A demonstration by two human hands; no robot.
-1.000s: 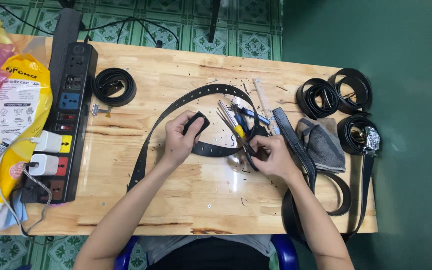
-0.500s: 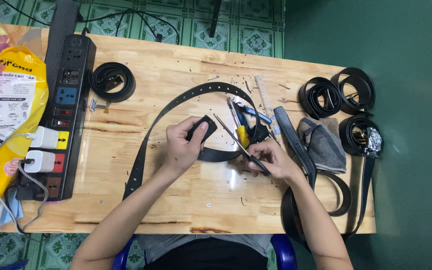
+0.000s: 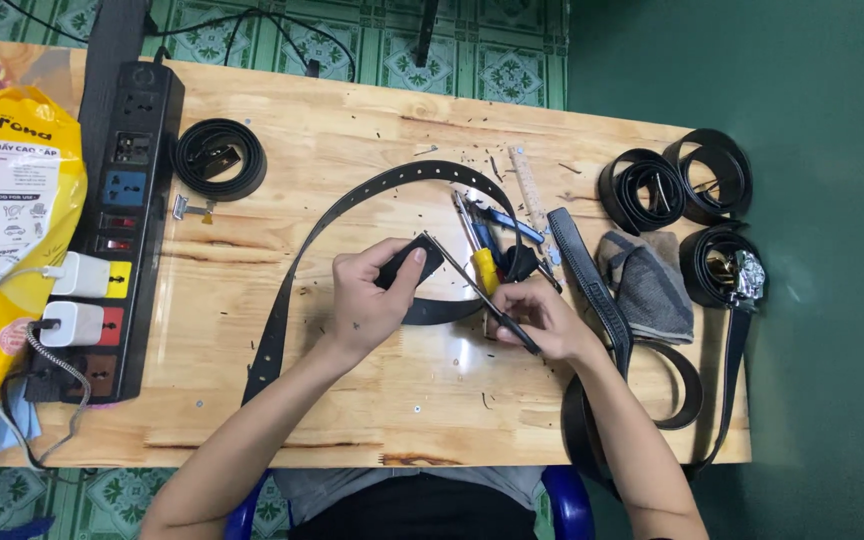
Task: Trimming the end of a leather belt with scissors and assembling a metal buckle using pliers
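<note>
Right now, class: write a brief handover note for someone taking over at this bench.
Left hand: pinches the black belt end just above the wooden table.
Right hand: grips a thin metal tool, tip at the belt end.
The long belt arcs across the table; coiled belts lie at right, the power strip at left.
Done: shavings scattered around.
Left: cannot tell.

A long black belt (image 3: 372, 190) with a row of little holes lies on the wooden table, bent in a big arch. One end runs down toward the near edge, and the other end is folded over and lifted a bit off the wood. A thin metal tool (image 3: 477, 290) with a dark handle lies slanted, and its pointed tip touches the folded end of the belt.
</note>
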